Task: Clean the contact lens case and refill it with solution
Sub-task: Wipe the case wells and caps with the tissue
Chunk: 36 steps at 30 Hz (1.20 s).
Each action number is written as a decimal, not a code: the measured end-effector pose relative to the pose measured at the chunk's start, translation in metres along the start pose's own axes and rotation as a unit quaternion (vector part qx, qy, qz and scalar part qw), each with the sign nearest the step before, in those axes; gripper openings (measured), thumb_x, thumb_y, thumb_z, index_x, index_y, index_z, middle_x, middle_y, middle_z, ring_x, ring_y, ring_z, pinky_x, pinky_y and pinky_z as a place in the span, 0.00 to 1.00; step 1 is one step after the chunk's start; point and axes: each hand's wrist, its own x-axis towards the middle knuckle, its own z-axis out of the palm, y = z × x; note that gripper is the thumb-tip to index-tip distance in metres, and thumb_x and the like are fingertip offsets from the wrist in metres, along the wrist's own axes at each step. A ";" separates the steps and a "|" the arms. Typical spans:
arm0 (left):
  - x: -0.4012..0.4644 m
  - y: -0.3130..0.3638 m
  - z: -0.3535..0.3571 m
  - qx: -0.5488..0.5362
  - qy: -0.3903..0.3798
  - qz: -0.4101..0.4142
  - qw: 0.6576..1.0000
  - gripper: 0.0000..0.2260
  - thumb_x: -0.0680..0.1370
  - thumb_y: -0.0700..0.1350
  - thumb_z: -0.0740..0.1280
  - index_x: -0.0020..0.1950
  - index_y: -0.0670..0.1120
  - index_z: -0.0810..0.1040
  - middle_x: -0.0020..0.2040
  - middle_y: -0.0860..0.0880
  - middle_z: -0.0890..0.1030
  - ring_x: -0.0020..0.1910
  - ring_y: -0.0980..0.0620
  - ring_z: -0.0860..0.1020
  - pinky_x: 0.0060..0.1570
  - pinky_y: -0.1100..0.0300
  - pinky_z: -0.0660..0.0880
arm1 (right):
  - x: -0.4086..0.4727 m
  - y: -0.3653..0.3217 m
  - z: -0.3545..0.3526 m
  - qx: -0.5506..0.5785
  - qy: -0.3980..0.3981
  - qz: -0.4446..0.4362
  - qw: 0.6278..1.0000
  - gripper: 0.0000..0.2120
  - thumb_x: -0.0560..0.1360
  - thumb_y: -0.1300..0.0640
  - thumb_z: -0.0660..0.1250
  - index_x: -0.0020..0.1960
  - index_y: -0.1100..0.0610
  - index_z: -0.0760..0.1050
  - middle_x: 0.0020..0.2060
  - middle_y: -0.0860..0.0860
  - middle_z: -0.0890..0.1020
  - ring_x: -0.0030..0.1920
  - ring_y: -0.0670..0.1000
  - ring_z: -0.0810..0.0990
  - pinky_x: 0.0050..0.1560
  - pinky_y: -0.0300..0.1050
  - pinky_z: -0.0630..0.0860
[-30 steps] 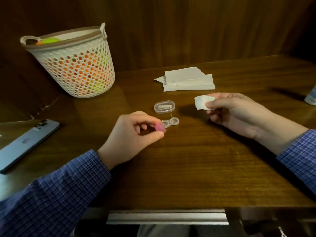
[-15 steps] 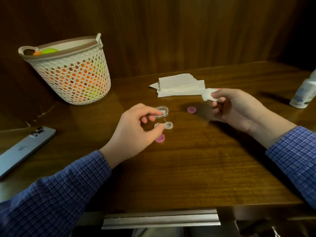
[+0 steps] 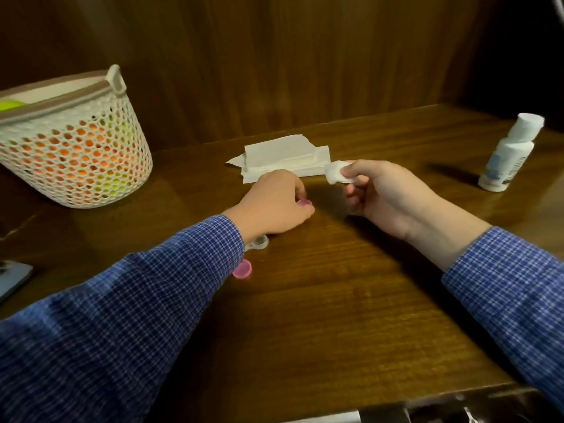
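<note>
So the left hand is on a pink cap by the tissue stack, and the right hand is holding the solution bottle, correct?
Not quite. In the head view the right hand pinches a small wad of white tissue, not the solution bottle, which stands untouched at the table's far right. The rest holds: the left hand is on a pink cap just in front of the tissue stack.

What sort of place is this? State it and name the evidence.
Probably a home desk or dressing table: a dark wooden tabletop against wood panelling, with a white mesh basket, a phone and folded tissues.
</note>
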 end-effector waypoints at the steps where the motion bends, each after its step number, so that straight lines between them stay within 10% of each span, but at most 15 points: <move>1: 0.000 0.000 0.000 -0.005 0.004 0.002 1.000 0.08 0.78 0.51 0.71 0.54 0.50 0.84 0.49 0.52 0.83 0.48 0.55 0.80 0.49 0.59 0.79 | 0.000 0.000 0.001 -0.011 0.004 0.000 1.000 0.10 0.75 0.61 0.72 0.57 0.58 0.78 0.46 0.56 0.79 0.37 0.48 0.76 0.32 0.40 0.76; 10: -0.054 0.002 -0.020 -0.192 0.048 0.014 0.980 0.07 0.75 0.43 0.76 0.51 0.51 0.85 0.39 0.54 0.85 0.36 0.57 0.84 0.34 0.64 0.81 | -0.018 0.009 0.011 -0.173 -0.079 -0.179 0.965 0.06 0.75 0.62 0.75 0.48 0.53 0.85 0.39 0.50 0.85 0.38 0.46 0.81 0.38 0.39 0.78; 15: -0.095 -0.002 -0.023 -0.313 0.028 -0.031 0.949 0.13 0.75 0.38 0.76 0.59 0.47 0.83 0.43 0.50 0.87 0.39 0.50 0.87 0.44 0.40 0.84 | -0.040 0.023 0.020 -0.353 -0.156 -0.405 0.829 0.04 0.76 0.60 0.75 0.50 0.55 0.84 0.43 0.46 0.85 0.44 0.46 0.82 0.44 0.35 0.77; 20: -0.110 -0.015 -0.020 -0.385 0.039 -0.028 0.922 0.19 0.75 0.33 0.74 0.65 0.42 0.81 0.49 0.47 0.87 0.42 0.50 0.87 0.37 0.62 0.82 | -0.049 0.035 0.026 -0.439 -0.211 -0.475 0.733 0.09 0.75 0.67 0.73 0.53 0.59 0.86 0.47 0.50 0.84 0.48 0.47 0.82 0.49 0.35 0.76; 24: -0.113 -0.019 -0.019 -0.411 0.025 -0.007 0.911 0.20 0.75 0.32 0.73 0.66 0.43 0.80 0.53 0.47 0.86 0.46 0.51 0.87 0.33 0.69 0.78 | -0.050 0.036 0.027 -0.439 -0.193 -0.475 0.738 0.09 0.76 0.64 0.73 0.55 0.57 0.86 0.47 0.51 0.83 0.48 0.48 0.81 0.48 0.38 0.78; 36: -0.117 -0.020 -0.021 -0.454 0.045 0.017 0.890 0.16 0.79 0.37 0.69 0.66 0.50 0.80 0.58 0.51 0.86 0.54 0.49 0.86 0.50 0.26 0.78 | -0.055 0.036 0.029 -0.383 -0.180 -0.480 0.768 0.10 0.77 0.60 0.70 0.57 0.57 0.85 0.46 0.52 0.82 0.48 0.53 0.80 0.45 0.43 0.78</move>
